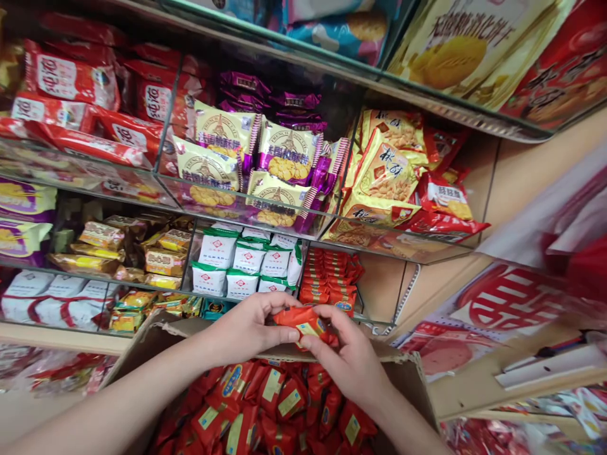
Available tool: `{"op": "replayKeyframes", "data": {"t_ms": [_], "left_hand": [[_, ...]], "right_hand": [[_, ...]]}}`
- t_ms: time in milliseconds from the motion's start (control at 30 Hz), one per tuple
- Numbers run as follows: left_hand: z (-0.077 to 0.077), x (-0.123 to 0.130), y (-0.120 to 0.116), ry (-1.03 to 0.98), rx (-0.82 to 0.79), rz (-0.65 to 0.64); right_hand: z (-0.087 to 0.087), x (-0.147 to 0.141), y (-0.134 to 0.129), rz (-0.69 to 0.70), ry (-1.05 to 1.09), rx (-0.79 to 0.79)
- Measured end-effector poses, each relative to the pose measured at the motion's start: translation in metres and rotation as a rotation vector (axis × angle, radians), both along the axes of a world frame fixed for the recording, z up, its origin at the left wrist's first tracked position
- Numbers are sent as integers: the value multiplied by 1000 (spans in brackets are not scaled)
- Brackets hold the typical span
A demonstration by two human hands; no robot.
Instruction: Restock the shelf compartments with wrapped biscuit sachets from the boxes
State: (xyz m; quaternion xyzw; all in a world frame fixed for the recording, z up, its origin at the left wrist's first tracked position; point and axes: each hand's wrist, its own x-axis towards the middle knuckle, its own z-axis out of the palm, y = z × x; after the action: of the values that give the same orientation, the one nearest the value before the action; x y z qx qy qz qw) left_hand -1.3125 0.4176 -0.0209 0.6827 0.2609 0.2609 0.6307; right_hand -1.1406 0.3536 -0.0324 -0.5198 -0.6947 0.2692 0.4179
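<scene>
Both hands meet above an open cardboard box [417,379] filled with small red packets [275,404]. Between them is one red packet [308,323] with a pale yellow label. My left hand [263,322] pinches its left end with thumb and fingers. At its right end, my right hand [346,347] has thumb and fingers closed on the same packet. Just behind the hands, a shelf compartment holds stacked red packets [329,278] in rows.
Left of those rows stand white and green packets [241,262]. Glass-fronted shelves [256,205] above hold cream and purple biscuit packs [289,151], yellow packs [389,164] and red packs [71,82]. Plastic bags with red print [512,303] hang at the right.
</scene>
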Motion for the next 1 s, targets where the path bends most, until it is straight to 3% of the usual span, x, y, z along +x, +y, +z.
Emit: {"op": "replayKeyframes", "data": {"t_ms": [133,233,333,433,567,767,867,1000], "left_hand": [[3,1,3,-21,7,51],[3,3,6,-64,7,130],[1,3,7,-52,-4,132],[1,2,7,-18,-29,92],[3,3,6,-20,-46,103],[0,2,5,-65,-61,151],[-2,1,5,-101,-38,170],[-1,2,2,-78,133,232]], "right_hand": [[18,20,5,2,-121,66],[23,55,33,-228,-285,55],[10,89,67,-280,-688,-41],[-9,106,88,-233,-892,-136],[-23,109,93,-233,-900,-151],[-25,109,92,-254,-864,-172],[-23,109,93,-258,-860,-177],[-8,100,84,-304,-825,-97]]}}
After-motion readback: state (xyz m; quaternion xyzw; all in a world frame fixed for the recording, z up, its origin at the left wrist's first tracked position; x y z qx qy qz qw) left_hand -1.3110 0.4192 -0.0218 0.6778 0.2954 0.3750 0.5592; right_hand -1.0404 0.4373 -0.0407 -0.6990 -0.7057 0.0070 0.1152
